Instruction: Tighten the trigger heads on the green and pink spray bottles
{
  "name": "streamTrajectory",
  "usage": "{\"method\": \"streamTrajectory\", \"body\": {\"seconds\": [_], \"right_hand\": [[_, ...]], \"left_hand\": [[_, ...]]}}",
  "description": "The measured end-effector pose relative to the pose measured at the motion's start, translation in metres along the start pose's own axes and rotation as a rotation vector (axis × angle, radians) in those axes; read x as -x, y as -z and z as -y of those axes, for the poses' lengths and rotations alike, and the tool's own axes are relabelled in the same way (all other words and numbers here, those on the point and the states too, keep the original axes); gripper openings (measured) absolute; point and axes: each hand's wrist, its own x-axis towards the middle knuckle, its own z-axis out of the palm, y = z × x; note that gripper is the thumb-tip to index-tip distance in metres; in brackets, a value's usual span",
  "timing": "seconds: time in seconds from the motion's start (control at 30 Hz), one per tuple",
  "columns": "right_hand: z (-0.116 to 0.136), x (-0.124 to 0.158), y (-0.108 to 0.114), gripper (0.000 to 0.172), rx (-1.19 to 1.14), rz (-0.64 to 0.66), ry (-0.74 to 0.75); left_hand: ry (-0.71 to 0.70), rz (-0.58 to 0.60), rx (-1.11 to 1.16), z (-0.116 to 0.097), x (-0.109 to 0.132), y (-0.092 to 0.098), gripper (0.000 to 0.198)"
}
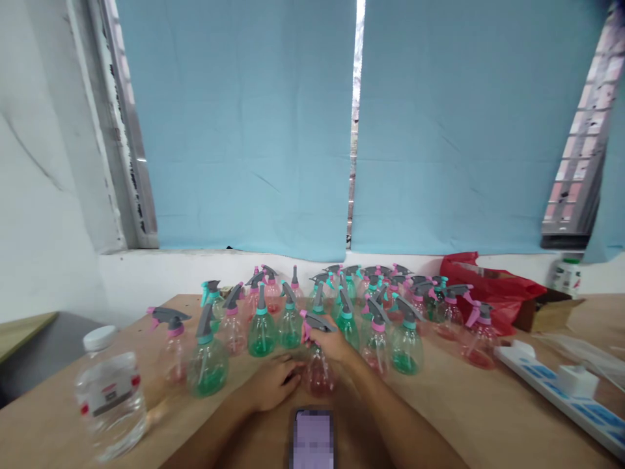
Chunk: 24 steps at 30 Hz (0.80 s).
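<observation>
Near the left edge of the worktop [454, 398], a white-capped water bottle [111, 391] stands upright. To its right, a pink-collared spray bottle [174, 352] and a teal-collared spray bottle [208, 370] form the left end of an upright group, which spreads back towards the far edge. My left hand [272, 383] lies low, fingers loosely bent, just beside the pink trigger-spray bottle [319, 378] at the centre front of this group; whether these fingers touch it, I cannot tell. Between my forearms, towards the near edge, lies a phone [313, 441]. My right hand [332, 342] grasps that same bottle, fingers closed below its grey sprayer head [317, 321]. Step in hand, in my judgement: handling the bottle by its top, with the base low over the worktop. Any next move calls for a firm hold at the neck and care with the neighbouring bottles. Further right: a red plastic bag [488, 286], an open cardboard box [547, 312], a white power strip [549, 383] slanting towards the near right corner, and a green-capped bottle [568, 277] by the far edge.
</observation>
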Motion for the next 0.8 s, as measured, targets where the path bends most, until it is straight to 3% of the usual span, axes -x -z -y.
{"method": "streamTrajectory", "body": {"seconds": [0.33, 0.5, 0.57, 0.8], "right_hand": [[0.008, -0.002, 0.004, 0.026, 0.067, 0.077, 0.035], [0.011, 0.0, 0.006, 0.015, -0.001, 0.157, 0.02], [0.014, 0.002, 0.007, 0.018, -0.024, 0.177, 0.007], [0.046, -0.004, 0.012, 0.021, 0.033, 0.151, 0.035]], "left_hand": [[0.007, 0.016, -0.017, -0.001, -0.001, 0.001, 0.033], [0.008, 0.012, -0.012, -0.001, 0.0, 0.001, 0.034], [0.0, 0.005, -0.009, 0.0, 0.0, 0.001, 0.034], [0.017, 0.015, -0.018, -0.001, -0.001, 0.001, 0.04]]}}
